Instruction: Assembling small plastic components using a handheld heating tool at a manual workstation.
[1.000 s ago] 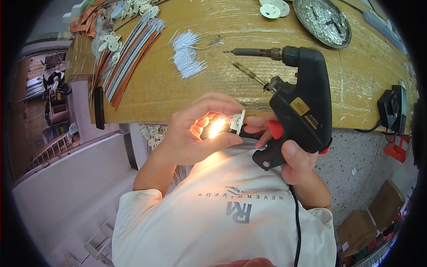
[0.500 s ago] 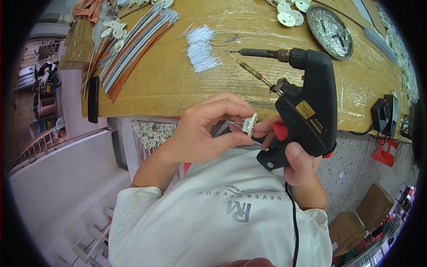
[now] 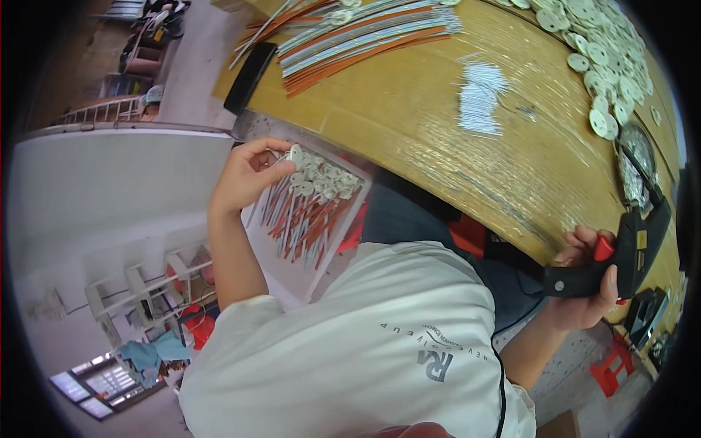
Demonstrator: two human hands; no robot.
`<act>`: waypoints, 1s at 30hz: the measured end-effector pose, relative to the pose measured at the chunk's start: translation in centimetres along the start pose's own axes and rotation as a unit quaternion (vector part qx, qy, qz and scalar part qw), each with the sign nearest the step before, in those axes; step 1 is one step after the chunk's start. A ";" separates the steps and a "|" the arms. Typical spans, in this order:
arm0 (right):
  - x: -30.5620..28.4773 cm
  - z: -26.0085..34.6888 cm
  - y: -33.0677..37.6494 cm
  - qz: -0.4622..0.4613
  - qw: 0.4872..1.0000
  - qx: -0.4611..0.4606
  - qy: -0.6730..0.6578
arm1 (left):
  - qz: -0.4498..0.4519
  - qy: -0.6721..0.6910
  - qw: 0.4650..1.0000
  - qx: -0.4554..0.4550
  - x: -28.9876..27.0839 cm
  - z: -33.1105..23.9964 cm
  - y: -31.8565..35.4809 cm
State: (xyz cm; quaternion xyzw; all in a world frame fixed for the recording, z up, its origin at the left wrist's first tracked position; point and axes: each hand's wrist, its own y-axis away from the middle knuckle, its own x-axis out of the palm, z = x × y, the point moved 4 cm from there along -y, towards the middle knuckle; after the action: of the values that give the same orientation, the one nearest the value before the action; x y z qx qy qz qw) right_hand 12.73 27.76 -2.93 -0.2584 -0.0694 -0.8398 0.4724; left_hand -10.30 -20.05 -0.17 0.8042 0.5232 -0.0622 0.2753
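Note:
My left hand (image 3: 248,179) is out over a white bin (image 3: 343,232) beside the table, its fingers closed on a small white round plastic disc (image 3: 295,155). The bin holds a heap of similar discs (image 3: 325,177), with orange and white strips (image 3: 299,223) trailing from them. At the far right my right hand (image 3: 590,299) grips a black soldering gun (image 3: 642,244) by its handle, fingers near the red trigger (image 3: 604,248). The gun's tip end lies by a round metal dish (image 3: 637,164).
On the table (image 3: 409,139) lie a bundle of orange and white strips (image 3: 372,44), a pile of short white wires (image 3: 480,98) and a large heap of white discs (image 3: 606,55). A black phone-like slab (image 3: 250,77) sits at the left edge. A red stool (image 3: 612,369) stands lower right.
My hands have moved apart: the left went left and over the bin with the disc, the right carried the soldering gun right toward the metal dish. The view has turned.

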 end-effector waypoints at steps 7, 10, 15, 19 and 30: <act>-3.1 -0.9 -0.4 -0.031 0.999 0.006 0.022 | -0.211 -0.193 0.952 -0.111 -8.6 22.0 -4.1; -2.7 -1.3 -0.5 -0.042 0.999 0.012 0.008 | -0.268 -0.211 0.937 -0.072 -9.7 27.9 -5.0; -1.8 -1.4 -0.2 -0.066 0.998 0.014 0.005 | -0.218 -0.257 0.941 -0.030 -8.0 27.7 -5.9; -1.8 -1.5 0.1 -0.089 0.996 0.004 0.004 | 0.082 -0.332 0.929 -0.142 -2.6 14.5 -5.3; -2.3 -1.3 0.2 -0.110 0.994 -0.024 -0.009 | 0.097 -0.215 0.865 0.443 19.3 -20.4 -7.7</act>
State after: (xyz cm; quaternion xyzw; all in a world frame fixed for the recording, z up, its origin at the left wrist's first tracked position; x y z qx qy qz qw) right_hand 13.36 28.92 -5.24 -0.2682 -0.0819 -0.8855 0.3705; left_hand -12.28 8.21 6.53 0.8551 0.2879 -0.4313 0.0003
